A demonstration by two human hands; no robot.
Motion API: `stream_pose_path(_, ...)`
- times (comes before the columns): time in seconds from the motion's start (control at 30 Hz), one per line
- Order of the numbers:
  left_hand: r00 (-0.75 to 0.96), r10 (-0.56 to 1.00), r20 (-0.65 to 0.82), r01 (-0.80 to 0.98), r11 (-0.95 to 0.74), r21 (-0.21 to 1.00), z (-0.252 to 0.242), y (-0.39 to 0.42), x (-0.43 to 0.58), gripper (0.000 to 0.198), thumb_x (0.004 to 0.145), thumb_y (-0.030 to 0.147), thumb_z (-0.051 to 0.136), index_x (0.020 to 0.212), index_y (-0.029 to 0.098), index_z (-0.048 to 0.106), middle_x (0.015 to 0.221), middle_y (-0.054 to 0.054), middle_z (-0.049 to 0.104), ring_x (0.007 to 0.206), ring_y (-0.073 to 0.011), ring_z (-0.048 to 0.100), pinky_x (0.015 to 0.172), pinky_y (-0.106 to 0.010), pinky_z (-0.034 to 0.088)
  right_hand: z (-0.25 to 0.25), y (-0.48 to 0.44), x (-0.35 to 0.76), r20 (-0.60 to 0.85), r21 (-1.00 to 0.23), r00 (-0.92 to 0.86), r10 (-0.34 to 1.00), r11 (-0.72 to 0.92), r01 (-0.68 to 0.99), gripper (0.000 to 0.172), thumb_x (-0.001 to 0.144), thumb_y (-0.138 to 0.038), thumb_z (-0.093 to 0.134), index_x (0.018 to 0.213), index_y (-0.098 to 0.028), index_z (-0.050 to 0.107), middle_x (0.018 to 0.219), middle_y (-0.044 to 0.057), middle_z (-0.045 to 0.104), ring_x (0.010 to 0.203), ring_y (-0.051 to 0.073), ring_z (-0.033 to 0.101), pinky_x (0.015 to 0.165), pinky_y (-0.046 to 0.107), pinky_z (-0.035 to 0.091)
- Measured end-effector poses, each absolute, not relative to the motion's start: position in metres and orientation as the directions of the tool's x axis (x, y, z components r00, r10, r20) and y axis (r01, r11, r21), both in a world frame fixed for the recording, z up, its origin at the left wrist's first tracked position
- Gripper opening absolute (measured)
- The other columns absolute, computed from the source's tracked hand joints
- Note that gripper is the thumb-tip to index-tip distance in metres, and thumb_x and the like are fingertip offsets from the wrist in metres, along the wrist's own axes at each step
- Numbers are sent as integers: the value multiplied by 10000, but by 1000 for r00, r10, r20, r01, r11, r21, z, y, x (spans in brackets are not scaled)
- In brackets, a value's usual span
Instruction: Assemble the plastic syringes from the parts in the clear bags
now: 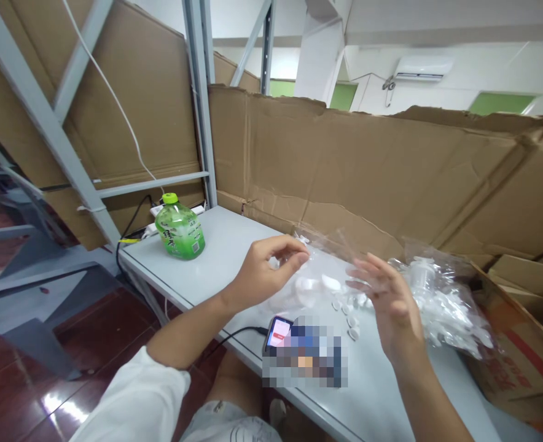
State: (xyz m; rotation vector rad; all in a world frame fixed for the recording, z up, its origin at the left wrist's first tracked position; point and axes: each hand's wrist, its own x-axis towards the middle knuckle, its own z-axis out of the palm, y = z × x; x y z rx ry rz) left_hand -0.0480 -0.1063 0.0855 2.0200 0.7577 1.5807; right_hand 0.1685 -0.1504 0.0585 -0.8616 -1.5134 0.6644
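Observation:
My left hand (265, 270) hovers over the white table (234, 242) with thumb and fingers pinched on the edge of a clear plastic bag (331, 245). My right hand (386, 301) is raised beside it, fingers stretched and slightly blurred, holding nothing I can see. Between the hands, small white plastic parts (345, 304) lie scattered on the table. A second clear bag (441, 301) full of white parts rests to the right of my right hand.
A green drink bottle (179, 228) stands at the table's far left corner near a power strip (154, 227) and cables. A phone (278, 334) lies at the near edge. Cardboard sheets (368, 166) wall the back; a cardboard box (515, 344) sits right.

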Motion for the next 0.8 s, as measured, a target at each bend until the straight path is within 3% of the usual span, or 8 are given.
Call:
stream_pose_path(0.1, 176, 709, 683, 27, -697, 717, 92, -106, -39, 136, 793, 271, 569, 787, 143, 616, 745, -34, 642, 669, -102, 587, 616, -218, 486, 49, -142, 166, 448, -882, -129, 885, 461, 102, 840, 643, -706, 530, 1326, -262, 326, 1267, 141, 492, 1164, 303, 474, 936, 467, 401)
stream_pose_path(0.2, 173, 739, 651, -82, -647, 758, 97, -102, -27, 149, 789, 290, 576, 806, 145, 606, 749, -33, 637, 633, -95, 595, 558, -200, 482, 40, -138, 159, 370, -911, -194, 908, 396, 116, 865, 638, -663, 585, 1342, -267, 276, 1303, 145, 467, 1210, 288, 434, 959, 456, 373)
stream_pose_path(0.3, 204, 762, 614, -171, -590, 789, 101, -95, -14, 156, 793, 294, 569, 812, 141, 592, 743, -26, 625, 601, -86, 598, 511, -181, 470, 35, -139, 151, 349, -927, -204, 915, 369, 67, 894, 616, -626, 639, 1339, -267, 254, 1309, 152, 459, 1149, 281, 492, 935, 444, 395)
stream_pose_path(0.37, 231, 766, 600, -215, -561, 799, 102, -92, -6, 160, 793, 293, 566, 815, 135, 582, 739, -25, 617, 591, -84, 596, 498, -178, 467, 33, -140, 146, 346, -935, -172, 922, 353, 12, 864, 624, -574, 674, 1321, -257, 275, 1264, 146, 495, 1089, 267, 535, 917, 437, 413)
stream_pose_path(0.5, 273, 742, 612, -257, -556, 790, 102, -88, 6, 183, 803, 320, 553, 865, 148, 559, 800, -35, 616, 622, -89, 605, 508, -183, 470, 34, -139, 145, 324, -945, -39, 945, 322, -56, 626, 684, -427, 692, 1203, -241, 398, 1186, 120, 553, 1052, 244, 555, 898, 415, 432)
stream_pose_path(0.67, 162, 723, 672, -115, -662, 740, 87, -69, 6, 260, 831, 338, 512, 1054, 206, 485, 1073, -60, 575, 822, -107, 604, 650, -208, 483, 45, -136, 174, 353, -929, 198, 915, 367, -40, 474, 709, -330, 679, 1114, -266, 441, 1104, 84, 608, 987, 224, 598, 906, 409, 427)
stream_pose_path(0.73, 245, 717, 653, 3, -674, 739, 73, -56, 4, 220, 850, 337, 472, 1018, 197, 499, 1030, -50, 588, 841, -113, 593, 686, -226, 476, 51, -137, 193, 383, -912, 295, 875, 409, -27, 434, 700, -295, 691, 1079, -262, 482, 1082, 70, 613, 989, 219, 600, 934, 402, 405)
stream_pose_path(0.8, 441, 688, 577, 153, -691, 706, 54, -43, 5, 199, 851, 328, 459, 976, 190, 529, 994, -41, 600, 844, -126, 587, 701, -246, 471, 55, -139, 211, 407, -891, 382, 830, 452, -32, 390, 693, -265, 699, 1040, -254, 523, 1059, 55, 622, 1013, 211, 591, 962, 388, 376)
